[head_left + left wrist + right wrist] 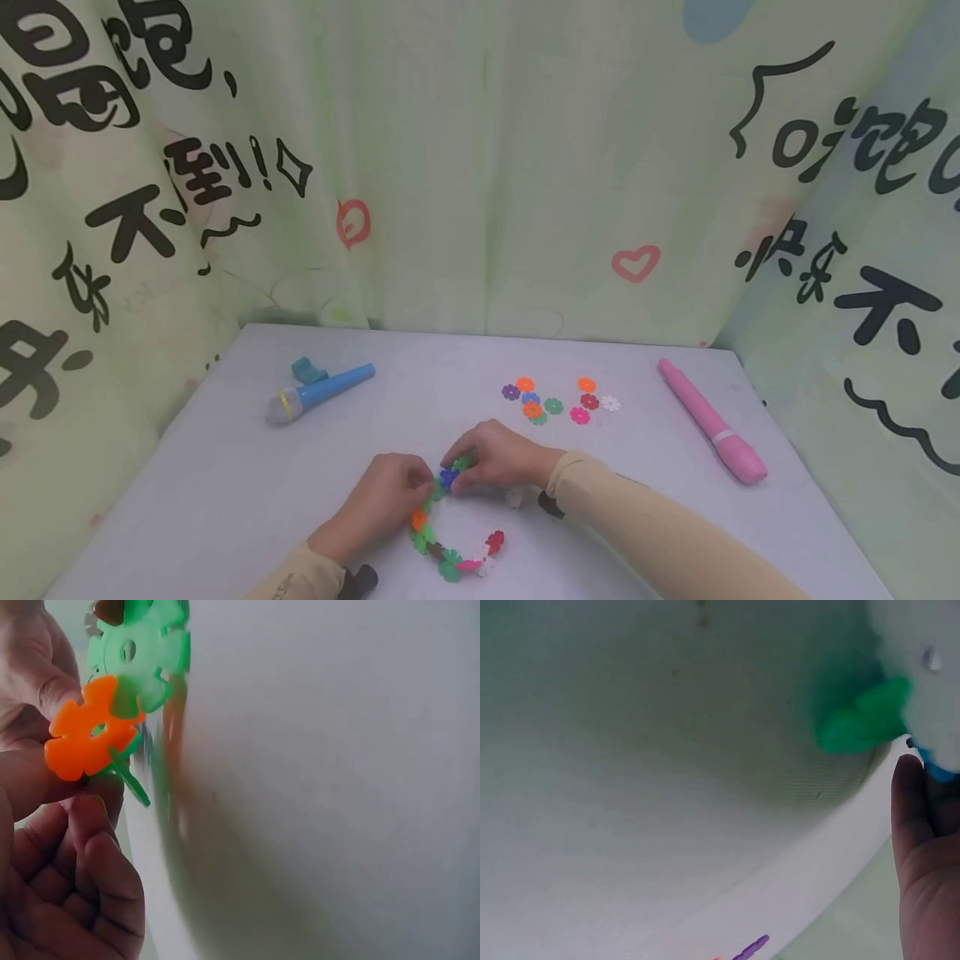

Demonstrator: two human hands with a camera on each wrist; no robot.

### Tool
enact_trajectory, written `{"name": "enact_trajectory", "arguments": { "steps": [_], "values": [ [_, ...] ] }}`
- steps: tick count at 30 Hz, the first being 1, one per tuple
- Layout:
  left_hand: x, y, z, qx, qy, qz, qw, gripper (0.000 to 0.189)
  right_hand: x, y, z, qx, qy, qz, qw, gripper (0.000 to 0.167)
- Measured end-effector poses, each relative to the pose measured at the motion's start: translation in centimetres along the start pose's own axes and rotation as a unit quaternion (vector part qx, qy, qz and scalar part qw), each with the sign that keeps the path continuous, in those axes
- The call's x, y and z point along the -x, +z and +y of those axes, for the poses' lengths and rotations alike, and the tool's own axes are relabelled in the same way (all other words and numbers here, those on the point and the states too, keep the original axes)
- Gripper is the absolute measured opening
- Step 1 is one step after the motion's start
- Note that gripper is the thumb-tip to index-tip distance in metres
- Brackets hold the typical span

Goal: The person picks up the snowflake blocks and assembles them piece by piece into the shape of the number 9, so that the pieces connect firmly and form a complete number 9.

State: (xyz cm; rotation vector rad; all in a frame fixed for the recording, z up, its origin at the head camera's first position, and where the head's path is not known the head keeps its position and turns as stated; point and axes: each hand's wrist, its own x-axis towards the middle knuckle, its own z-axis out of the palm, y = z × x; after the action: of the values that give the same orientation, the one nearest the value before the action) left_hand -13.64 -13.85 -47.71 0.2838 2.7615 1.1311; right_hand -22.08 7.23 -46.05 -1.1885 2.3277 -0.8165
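Note:
Both hands hold a curved chain of flower-shaped interlocking plastic discs over the table. My left hand pinches its upper left stretch; the left wrist view shows an orange disc at the fingers, slotted beside a pale green disc. My right hand pinches the chain's upper end, around a dark blue disc and a green disc. The chain's other end curls round to a red disc. A white disc shows below the right hand, partly hidden by it.
Several loose flower discs lie beyond the hands. At the back left are a blue toy microphone and a teal piece. A pink microphone lies at the right. A printed curtain surrounds the white table.

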Motion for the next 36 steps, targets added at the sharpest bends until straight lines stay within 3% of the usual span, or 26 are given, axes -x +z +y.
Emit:
{"name": "enact_trajectory", "arguments": {
  "steps": [4,13,19,24,31,36],
  "values": [
    [-0.1,0.0,0.1,0.003,0.007,-0.006,1.0000,0.005,0.0,0.1,0.1,-0.004,0.004,-0.001,1.0000,0.033],
    [-0.2,0.2,0.3,-0.035,0.041,0.024,0.9983,0.006,0.1,0.0,0.4,-0.022,0.021,0.008,0.9995,0.032],
    [0.2,-0.1,0.3,-0.024,0.027,0.029,0.9989,0.005,0.5,-0.3,0.0,-0.015,0.018,0.012,0.9997,0.044],
    [0.3,-0.3,0.4,-0.008,-0.004,0.006,0.9999,0.006,2.5,-1.7,0.2,-0.026,0.063,0.041,0.9968,0.053],
    [0.4,-0.6,0.2,-0.024,-0.023,-0.020,0.9993,0.006,6.7,-2.8,1.9,-0.024,0.101,0.067,0.9923,0.046],
    [0.1,-0.4,0.2,-0.024,-0.022,-0.010,0.9994,0.006,6.6,-2.1,1.9,-0.013,0.094,0.079,0.9924,0.038]
  ]
}}
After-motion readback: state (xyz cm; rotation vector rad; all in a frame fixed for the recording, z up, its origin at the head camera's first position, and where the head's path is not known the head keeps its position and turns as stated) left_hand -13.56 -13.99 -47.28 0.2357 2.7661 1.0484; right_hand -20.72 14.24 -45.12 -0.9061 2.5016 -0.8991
